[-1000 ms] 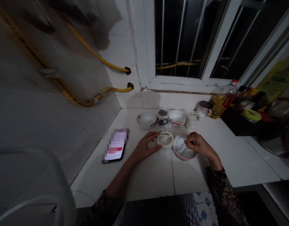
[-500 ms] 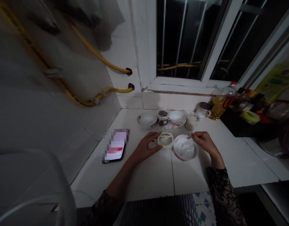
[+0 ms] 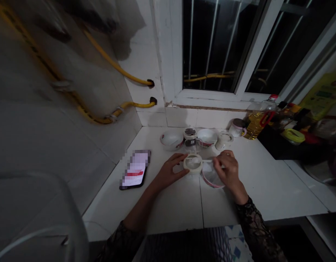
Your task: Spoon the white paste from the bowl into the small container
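Observation:
My left hand [image 3: 172, 171] grips a cream-coloured roll of masking tape [image 3: 192, 163] upright on the white tiled counter [image 3: 173, 207]. A pale strip of tape [image 3: 208, 161] runs right from the roll to my right hand [image 3: 227, 171], whose fingers pinch it. Under my right hand sits a white bowl with a pink rim [image 3: 211, 178], covered by thin film. My right hand hides part of the bowl.
Behind my hands stand two white bowls [image 3: 171, 140], a glass cup [image 3: 190, 145], a dark-topped jar [image 3: 190, 133] and white mugs [image 3: 224, 141]. A phone [image 3: 135, 170] lies to the left. An oil bottle [image 3: 255, 123] stands at the right, by a dark tray of clutter.
My right hand has moved left and down over the covered bowl, and a strip of tape now stretches between it and the roll. My left hand and the roll have hardly moved.

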`<state>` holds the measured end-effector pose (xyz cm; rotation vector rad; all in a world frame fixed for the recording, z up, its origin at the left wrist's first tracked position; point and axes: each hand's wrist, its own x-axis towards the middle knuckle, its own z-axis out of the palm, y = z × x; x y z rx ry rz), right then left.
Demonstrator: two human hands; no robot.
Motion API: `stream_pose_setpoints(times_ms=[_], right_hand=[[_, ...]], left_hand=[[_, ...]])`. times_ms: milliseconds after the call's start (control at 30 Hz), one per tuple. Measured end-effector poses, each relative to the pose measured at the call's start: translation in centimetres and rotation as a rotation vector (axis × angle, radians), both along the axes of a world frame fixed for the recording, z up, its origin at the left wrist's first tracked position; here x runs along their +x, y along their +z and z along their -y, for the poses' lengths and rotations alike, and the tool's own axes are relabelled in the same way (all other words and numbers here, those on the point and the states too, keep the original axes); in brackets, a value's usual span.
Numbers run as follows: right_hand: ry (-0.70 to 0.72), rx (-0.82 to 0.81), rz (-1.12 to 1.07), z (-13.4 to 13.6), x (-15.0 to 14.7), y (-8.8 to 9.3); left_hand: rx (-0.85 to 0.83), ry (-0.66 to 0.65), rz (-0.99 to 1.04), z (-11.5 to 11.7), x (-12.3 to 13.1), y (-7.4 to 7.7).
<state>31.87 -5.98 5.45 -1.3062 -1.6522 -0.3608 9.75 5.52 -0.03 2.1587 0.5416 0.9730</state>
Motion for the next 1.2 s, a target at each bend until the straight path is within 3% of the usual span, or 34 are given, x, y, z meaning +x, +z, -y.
stream_pose_setpoints(times_ms=[100, 267, 467, 700, 933, 1200], right_hand=[[0.085, 0.03, 0.275, 0.1, -0.6, 0.3], [-0.049, 0.062, 0.106, 0.6, 2.6, 0.8], [-0.199, -0.22, 0.149, 1.5, 7.3, 0.4], [-0.159, -0.452, 0.183, 0.9, 6.3, -0.6], [-0.035, -0.57, -0.008, -0.2, 4.6, -1.2], [0.007, -0.679, -0.432, 0.1, 5.2, -1.0]], left_hand=[[-0.001, 0.002, 0.002, 0.0, 0.0, 0.0], [-0.005, -0.006, 0.013, 0.0, 0.0, -0.1], [-0.009, -0.005, 0.016, 0.0, 0.0, -0.1], [-0.013, -0.012, 0.011, 0.1, 0.0, -0.1], [-0.011, -0.01, 0.016, 0.0, 0.1, -0.3], [-0.006, -0.015, 0.011, 0.0, 0.0, 0.0]])
